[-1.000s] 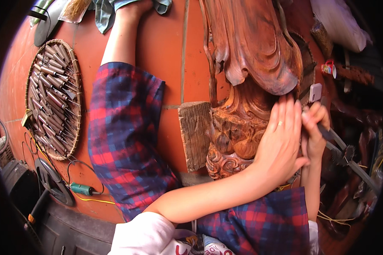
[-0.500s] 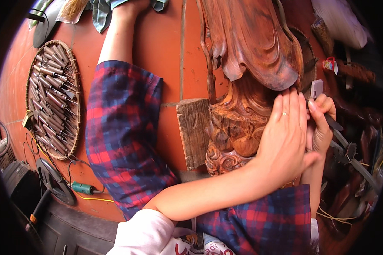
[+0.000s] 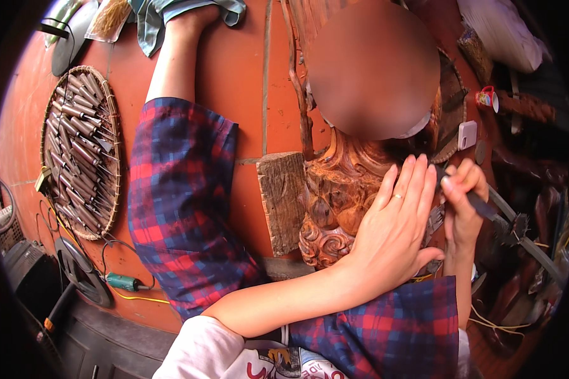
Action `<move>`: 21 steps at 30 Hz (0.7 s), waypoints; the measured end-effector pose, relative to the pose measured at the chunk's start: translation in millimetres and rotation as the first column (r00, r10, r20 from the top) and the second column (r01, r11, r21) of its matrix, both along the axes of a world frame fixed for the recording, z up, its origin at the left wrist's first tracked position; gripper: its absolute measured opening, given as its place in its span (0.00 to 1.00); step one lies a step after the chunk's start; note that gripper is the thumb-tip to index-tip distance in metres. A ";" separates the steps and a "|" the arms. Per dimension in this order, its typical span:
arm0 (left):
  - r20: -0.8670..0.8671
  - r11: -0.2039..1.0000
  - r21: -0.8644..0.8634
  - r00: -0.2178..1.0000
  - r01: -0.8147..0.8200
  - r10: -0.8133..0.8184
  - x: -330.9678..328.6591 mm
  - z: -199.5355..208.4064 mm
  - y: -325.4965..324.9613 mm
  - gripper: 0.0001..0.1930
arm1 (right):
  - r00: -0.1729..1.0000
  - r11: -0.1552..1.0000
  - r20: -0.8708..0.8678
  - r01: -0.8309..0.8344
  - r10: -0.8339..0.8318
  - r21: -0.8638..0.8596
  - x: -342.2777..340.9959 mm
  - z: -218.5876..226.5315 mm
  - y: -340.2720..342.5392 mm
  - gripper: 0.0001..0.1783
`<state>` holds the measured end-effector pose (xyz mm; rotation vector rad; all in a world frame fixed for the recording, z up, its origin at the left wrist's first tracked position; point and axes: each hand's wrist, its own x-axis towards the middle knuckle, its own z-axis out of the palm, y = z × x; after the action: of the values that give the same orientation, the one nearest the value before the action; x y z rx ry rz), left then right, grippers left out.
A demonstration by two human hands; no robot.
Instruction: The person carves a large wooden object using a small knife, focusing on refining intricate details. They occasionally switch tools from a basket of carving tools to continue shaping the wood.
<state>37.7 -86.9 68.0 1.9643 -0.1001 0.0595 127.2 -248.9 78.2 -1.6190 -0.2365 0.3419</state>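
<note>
left hand (image 3: 395, 237): flat, open on wood carving (image 3: 335, 202) | right hand (image 3: 464, 202): closed round chisel (image 3: 480, 205), long axis slanting, tip up-left into carving

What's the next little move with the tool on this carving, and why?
Probably a short, light push of the carving tool into the wood. The right hand holds it against the carving, and the left hand lies flat on the carving, bracing it.

The left hand (image 3: 395, 237) lies flat on the wood carving (image 3: 335, 202) while the right hand (image 3: 463, 199) (at three o'clock) grips a dark carving tool (image 3: 487, 208).
</note>
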 end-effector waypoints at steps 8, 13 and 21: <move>0.001 0.991 0.127 0.999 -0.040 0.040 6.6 0.1 -8.0 0.58 | 0.999 1.000 -0.032 0.007 -0.006 0.016 4.0 -5.5 3.6 0.17; 0.003 0.972 0.176 0.987 -0.156 0.158 23.9 1.4 -18.2 0.60 | 0.998 0.992 0.025 0.045 -0.049 0.120 20.1 -18.3 16.5 0.16; -0.014 0.987 0.112 0.993 -0.116 0.118 17.4 5.1 -4.6 0.58 | 0.997 0.995 0.038 0.063 -0.066 0.077 14.5 -12.9 20.0 0.17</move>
<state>55.0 -91.5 73.2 2.0801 0.0264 0.1124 141.7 -228.9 65.3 -1.5559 -0.2248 0.2483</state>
